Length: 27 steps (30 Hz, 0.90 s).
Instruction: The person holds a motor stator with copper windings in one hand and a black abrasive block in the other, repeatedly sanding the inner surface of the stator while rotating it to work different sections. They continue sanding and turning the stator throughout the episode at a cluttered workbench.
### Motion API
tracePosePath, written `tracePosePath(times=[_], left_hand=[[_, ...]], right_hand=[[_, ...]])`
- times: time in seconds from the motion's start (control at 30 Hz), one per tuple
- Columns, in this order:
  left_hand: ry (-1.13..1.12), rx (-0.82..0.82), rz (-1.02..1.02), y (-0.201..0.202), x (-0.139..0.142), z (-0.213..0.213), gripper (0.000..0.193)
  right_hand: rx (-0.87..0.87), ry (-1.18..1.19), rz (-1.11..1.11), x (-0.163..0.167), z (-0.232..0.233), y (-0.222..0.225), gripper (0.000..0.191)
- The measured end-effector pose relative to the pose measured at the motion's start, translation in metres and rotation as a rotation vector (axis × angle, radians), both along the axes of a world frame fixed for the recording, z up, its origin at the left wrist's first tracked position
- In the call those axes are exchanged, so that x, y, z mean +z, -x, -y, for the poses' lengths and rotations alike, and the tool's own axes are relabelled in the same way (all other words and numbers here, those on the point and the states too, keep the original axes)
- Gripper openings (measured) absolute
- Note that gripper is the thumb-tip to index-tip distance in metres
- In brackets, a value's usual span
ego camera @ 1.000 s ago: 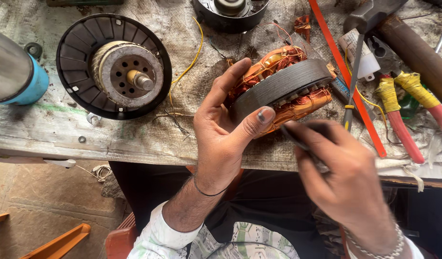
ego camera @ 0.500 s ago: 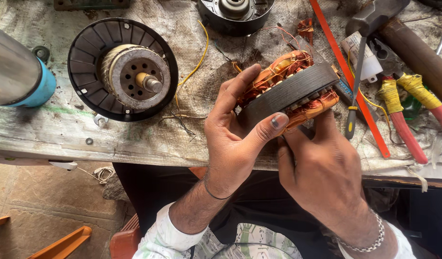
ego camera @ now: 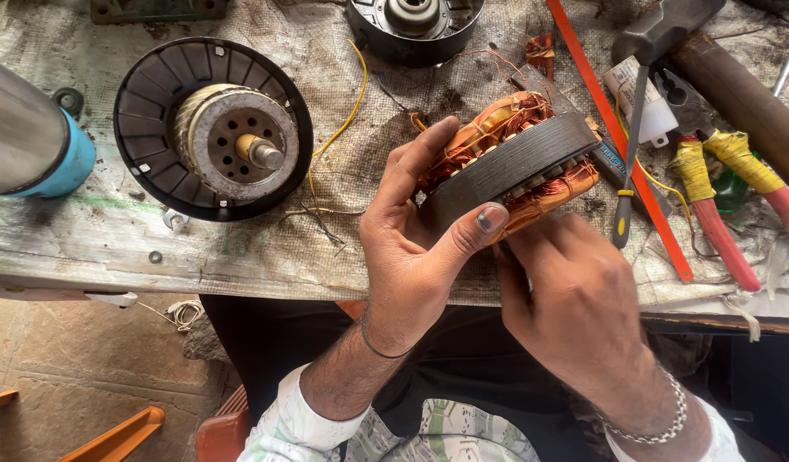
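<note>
Your left hand (ego camera: 411,248) grips the motor coil ring (ego camera: 510,167) above the bench's front edge; your right hand (ego camera: 574,299) curls under it. Pull hard and the thin copper wires could snap.

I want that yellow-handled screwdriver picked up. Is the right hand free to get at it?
Probably not yet: the right hand is pressed against the stator. The screwdriver lies uncovered just beside it.

Stator (ego camera: 505,167): dark grey core, orange-copper windings; pliers (ego camera: 711,201) yellow-red.
</note>
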<state>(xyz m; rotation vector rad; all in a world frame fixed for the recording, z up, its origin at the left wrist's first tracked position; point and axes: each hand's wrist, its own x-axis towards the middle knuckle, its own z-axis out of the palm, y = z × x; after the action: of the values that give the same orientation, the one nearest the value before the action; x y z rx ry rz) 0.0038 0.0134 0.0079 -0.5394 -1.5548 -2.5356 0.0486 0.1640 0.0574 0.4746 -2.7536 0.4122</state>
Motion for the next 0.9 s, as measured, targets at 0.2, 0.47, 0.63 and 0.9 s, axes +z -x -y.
tracePosePath(times=[0.2, 0.47, 0.63, 0.9], left_hand=[[0.022, 0.013, -0.010, 0.000, -0.002, 0.000, 0.067], [0.018, 0.001, -0.017, 0.000, -0.002, 0.000, 0.067], [-0.028, -0.013, -0.005, -0.001, -0.001, -0.001, 0.064], [-0.063, -0.030, 0.012, -0.001, 0.001, 0.000, 0.064]], right_hand=[[-0.016, 0.375, 0.149, -0.007, -0.008, 0.002, 0.019], [-0.010, 0.331, 0.061, -0.005, -0.005, 0.007, 0.024], [-0.075, 0.280, 0.086, 0.004, 0.002, 0.006, 0.017], [-0.078, 0.664, 0.272, -0.002, -0.004, 0.004, 0.019]])
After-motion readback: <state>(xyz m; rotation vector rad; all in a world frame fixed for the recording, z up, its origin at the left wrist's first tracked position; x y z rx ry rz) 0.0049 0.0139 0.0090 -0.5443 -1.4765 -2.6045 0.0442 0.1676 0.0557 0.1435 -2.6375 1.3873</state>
